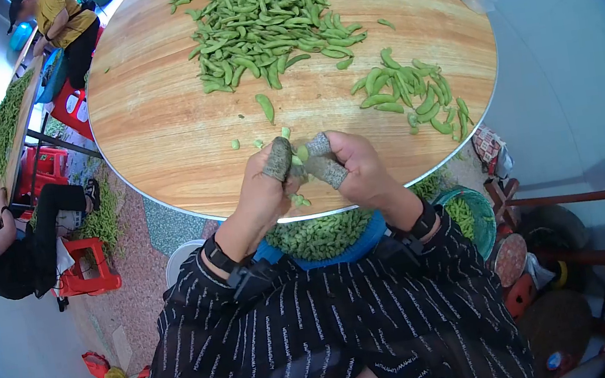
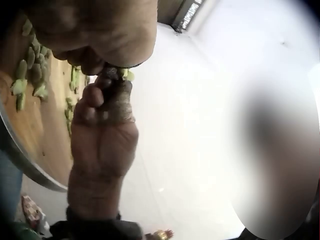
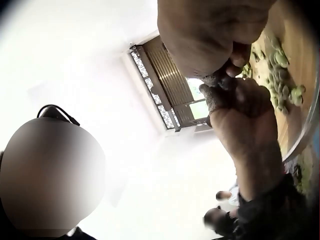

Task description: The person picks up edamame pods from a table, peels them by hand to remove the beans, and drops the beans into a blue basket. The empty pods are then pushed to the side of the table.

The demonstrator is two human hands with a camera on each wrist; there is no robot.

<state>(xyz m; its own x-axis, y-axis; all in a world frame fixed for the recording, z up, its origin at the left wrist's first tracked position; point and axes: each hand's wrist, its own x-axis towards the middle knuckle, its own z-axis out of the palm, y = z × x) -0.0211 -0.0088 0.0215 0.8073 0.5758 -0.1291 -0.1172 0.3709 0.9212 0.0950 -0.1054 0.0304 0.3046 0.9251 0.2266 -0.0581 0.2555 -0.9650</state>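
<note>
Above the near edge of the round wooden table [image 1: 154, 125], both hands meet fingertip to fingertip. My left hand [image 1: 262, 188] pinches a green soybean pod [image 1: 302, 155], its thumb in a worn grey wrap. From the other side my right hand [image 1: 364, 172] pinches the same pod, with grey wraps on its thumb and forefinger. In the left wrist view, a bit of the pod [image 2: 130, 76] peeks out between the fingertips; the rest is hidden. One loose pod [image 1: 265, 107] and a few shelled beans [image 1: 235, 144] lie just beyond the hands.
A big heap of pods [image 1: 255, 18] covers the table's far side; a smaller pile [image 1: 404, 89] lies at right. Below the table edge sits a blue basin [image 1: 273, 255] of green beans, with a green basket [image 1: 483, 221] to its right. People work at another table at left.
</note>
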